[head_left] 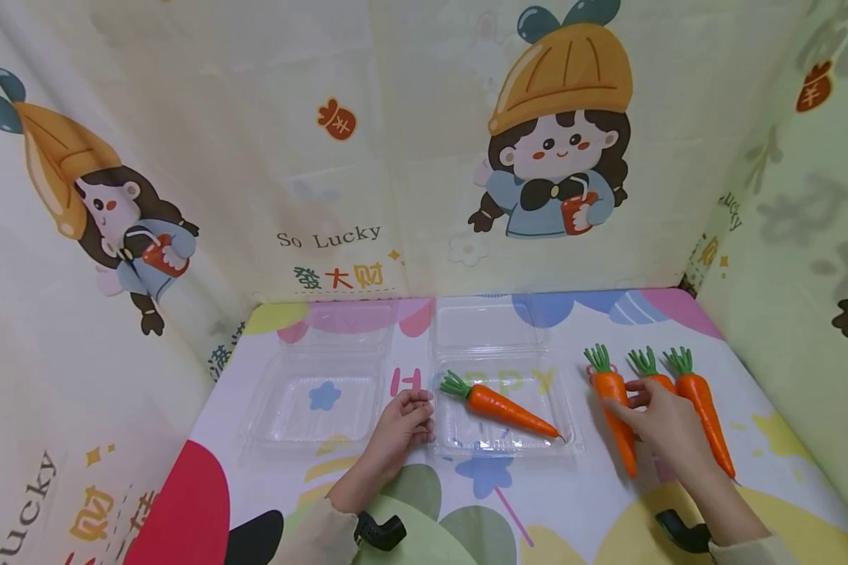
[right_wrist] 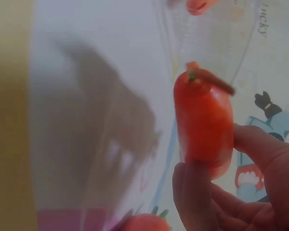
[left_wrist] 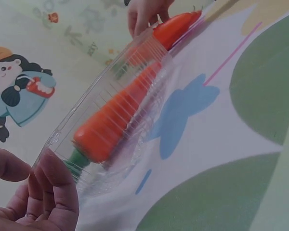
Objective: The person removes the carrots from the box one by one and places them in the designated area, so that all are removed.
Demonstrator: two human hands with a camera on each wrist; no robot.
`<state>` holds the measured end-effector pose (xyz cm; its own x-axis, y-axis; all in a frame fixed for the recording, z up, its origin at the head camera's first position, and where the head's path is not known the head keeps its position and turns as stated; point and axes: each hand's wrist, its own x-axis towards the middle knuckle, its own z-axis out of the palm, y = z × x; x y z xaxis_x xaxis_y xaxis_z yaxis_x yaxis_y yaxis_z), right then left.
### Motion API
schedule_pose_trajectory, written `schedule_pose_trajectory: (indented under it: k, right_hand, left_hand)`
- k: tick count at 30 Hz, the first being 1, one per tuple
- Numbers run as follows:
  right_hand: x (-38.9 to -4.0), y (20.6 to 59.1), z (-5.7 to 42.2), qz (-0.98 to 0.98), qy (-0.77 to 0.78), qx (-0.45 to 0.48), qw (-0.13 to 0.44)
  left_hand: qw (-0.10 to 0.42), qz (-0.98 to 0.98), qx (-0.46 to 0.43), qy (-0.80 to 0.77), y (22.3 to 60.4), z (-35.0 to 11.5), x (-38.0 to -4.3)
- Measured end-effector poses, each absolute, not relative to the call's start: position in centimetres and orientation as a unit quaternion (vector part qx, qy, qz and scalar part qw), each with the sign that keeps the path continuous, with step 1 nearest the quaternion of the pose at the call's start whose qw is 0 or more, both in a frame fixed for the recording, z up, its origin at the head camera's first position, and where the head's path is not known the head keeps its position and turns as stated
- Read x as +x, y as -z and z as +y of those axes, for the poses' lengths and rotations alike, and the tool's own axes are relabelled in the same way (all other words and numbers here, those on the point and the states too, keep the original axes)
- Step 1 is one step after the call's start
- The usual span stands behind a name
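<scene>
My right hand (head_left: 667,428) grips an orange carrot (head_left: 610,386) with green stalks, its thumb and fingers on either side. In the right wrist view the held carrot (right_wrist: 202,120) shows tip-first, with the hand's shadow on the tabletop beside it. My left hand (head_left: 399,428) is at the left edge of a hinged clear plastic box (head_left: 498,450); in the left wrist view its thumb and fingertips pinch the rim. Inside that box, one carrot (head_left: 509,410) lies slantwise, stalks toward the left hand. Two more carrots, one upright-lying carrot (head_left: 707,408) and one partly hidden carrot (head_left: 659,380), lie beyond the right hand.
A second clear plastic box (head_left: 260,408), lid folded back, stands left of the first. Behind both, the patterned tabletop (head_left: 601,502) meets a printed cloth backdrop (head_left: 424,157), which also hangs along the left and right sides.
</scene>
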<state>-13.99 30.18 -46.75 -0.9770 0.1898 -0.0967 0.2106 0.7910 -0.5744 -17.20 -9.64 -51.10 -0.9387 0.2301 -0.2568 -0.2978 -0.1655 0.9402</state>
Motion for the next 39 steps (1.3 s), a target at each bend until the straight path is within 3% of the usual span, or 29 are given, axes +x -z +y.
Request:
schedule_pose_trajectory:
  k: [14,22,39]
  right_hand:
    - [-12.9,48.0,31.3,0.969,0.224,0.103,-0.017]
    - [-13.2,48.5,31.3,0.973,0.202,0.114,0.006]
    - [-13.1,48.6,31.4,0.973,0.190,0.103,-0.079]
  left_hand:
    - [0.171,0.623,-0.033,-0.762,51.2,-9.4,-17.1]
    - [0.169,0.628,-0.037,-0.759,51.2,-9.4,-17.1]
    - [0.169,0.622,-0.035,-0.764,51.2,-9.5,-17.1]
